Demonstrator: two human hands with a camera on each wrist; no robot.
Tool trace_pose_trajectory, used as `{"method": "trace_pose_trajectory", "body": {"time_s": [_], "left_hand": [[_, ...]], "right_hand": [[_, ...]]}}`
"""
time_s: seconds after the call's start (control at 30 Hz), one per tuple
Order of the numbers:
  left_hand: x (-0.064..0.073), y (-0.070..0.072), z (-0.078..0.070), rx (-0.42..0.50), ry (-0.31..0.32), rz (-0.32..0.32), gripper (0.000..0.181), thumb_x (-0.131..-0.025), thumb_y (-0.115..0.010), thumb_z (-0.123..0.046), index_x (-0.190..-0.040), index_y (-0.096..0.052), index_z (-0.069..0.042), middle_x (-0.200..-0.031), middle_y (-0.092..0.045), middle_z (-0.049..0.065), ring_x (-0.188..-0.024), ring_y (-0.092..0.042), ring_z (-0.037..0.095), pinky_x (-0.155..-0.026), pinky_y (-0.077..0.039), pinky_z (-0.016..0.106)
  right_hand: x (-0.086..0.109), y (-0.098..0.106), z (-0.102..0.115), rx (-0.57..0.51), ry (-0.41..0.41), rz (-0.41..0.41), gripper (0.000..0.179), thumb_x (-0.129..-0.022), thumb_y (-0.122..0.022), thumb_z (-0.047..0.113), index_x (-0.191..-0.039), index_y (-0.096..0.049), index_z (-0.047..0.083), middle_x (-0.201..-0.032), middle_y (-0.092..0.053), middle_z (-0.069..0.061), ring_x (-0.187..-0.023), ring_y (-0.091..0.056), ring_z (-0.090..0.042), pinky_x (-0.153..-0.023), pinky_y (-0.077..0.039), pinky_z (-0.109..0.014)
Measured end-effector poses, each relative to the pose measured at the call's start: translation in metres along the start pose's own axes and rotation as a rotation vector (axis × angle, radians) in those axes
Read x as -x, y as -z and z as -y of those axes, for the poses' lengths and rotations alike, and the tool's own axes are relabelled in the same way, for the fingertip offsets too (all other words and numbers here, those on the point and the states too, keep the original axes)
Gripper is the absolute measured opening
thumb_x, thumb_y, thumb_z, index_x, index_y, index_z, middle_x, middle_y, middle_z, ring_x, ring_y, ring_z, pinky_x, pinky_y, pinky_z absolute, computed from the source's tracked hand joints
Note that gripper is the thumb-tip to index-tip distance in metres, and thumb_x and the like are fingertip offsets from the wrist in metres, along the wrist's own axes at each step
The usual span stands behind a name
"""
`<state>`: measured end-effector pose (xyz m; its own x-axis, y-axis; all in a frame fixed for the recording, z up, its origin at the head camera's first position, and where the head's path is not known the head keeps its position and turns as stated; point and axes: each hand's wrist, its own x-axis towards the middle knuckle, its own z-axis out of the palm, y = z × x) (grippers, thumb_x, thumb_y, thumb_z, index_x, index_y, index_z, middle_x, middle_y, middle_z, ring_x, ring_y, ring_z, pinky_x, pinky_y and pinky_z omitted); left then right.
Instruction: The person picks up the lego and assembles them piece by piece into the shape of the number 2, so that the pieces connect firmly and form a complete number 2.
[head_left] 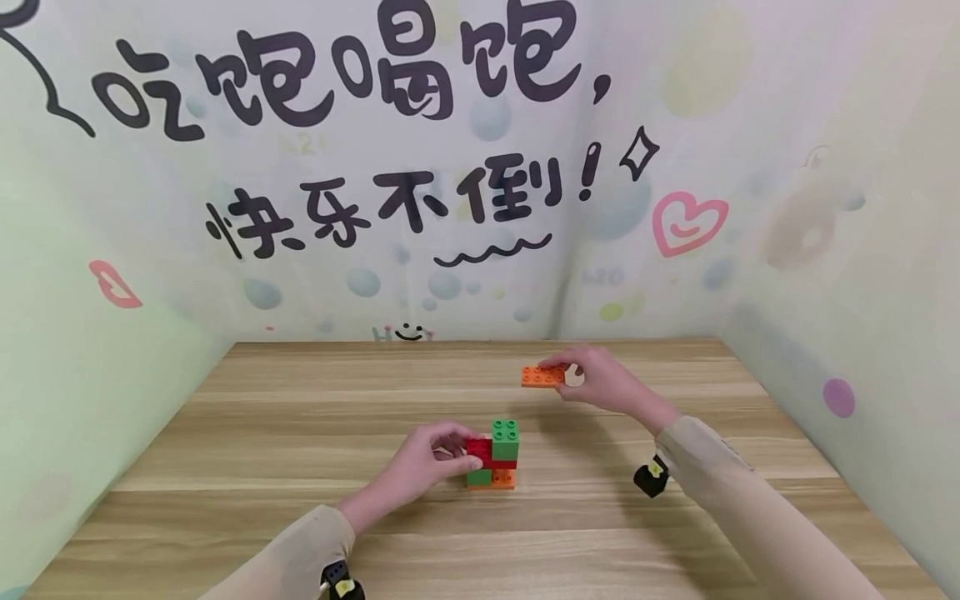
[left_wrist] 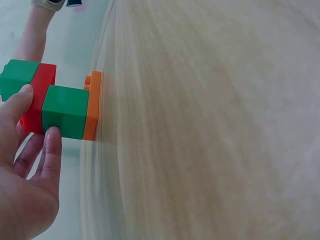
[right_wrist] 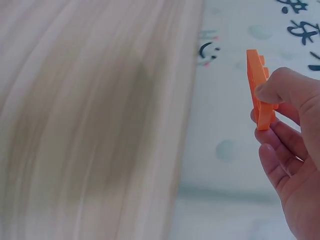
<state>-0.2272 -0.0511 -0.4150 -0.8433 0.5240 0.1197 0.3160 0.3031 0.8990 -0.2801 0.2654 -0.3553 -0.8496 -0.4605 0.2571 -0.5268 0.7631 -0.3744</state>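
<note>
A small stack of toy building bricks stands on the wooden table, its base an orange flat brick (left_wrist: 93,106). On that sits a green brick (left_wrist: 65,111), then a red brick (head_left: 504,463), with another green brick (head_left: 505,442) at the top right. My left hand (head_left: 423,462) grips the stack at the red brick, thumb on its near side and fingers behind. Raised above the table farther back, my right hand (head_left: 603,379) pinches a thin orange brick (head_left: 542,377) by its right end, studs facing up. Its thumb presses the underside in the right wrist view.
The wooden table (head_left: 300,392) runs back to a white wall (head_left: 487,300) with printed black characters. Side walls (head_left: 847,333) close it in at left and right. Black wrist devices (head_left: 651,477) hang by both sleeves.
</note>
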Motion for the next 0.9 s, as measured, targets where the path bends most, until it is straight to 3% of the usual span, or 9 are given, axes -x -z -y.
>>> {"method": "trace_pose_trajectory", "body": {"time_s": [0.5,0.9], "left_hand": [[0.000,0.000,0.001,0.014,-0.003,0.005,0.030,-0.085,-0.079,-0.025,-0.112,-0.072,-0.017,-0.104,-0.071,0.005,-0.087,-0.063,0.013,-0.076,-0.055,0.021],[0.000,0.000,0.002,0.019,-0.004,0.007,0.031,-0.085,-0.078,-0.027,-0.112,-0.070,-0.013,-0.106,-0.070,0.006,-0.088,-0.063,0.013,-0.075,-0.055,0.020]], "right_hand": [[0.001,0.014,0.054,-0.022,0.114,-0.059,0.038,-0.084,-0.076,0.016,-0.121,-0.071,0.021,-0.114,-0.072,0.005,-0.092,-0.060,-0.012,-0.078,-0.053,-0.025],[0.008,0.013,0.080,-0.098,0.172,-0.065,0.038,-0.083,-0.077,0.015,-0.120,-0.071,0.021,-0.114,-0.072,0.008,-0.094,-0.059,-0.007,-0.079,-0.054,-0.026]]}}
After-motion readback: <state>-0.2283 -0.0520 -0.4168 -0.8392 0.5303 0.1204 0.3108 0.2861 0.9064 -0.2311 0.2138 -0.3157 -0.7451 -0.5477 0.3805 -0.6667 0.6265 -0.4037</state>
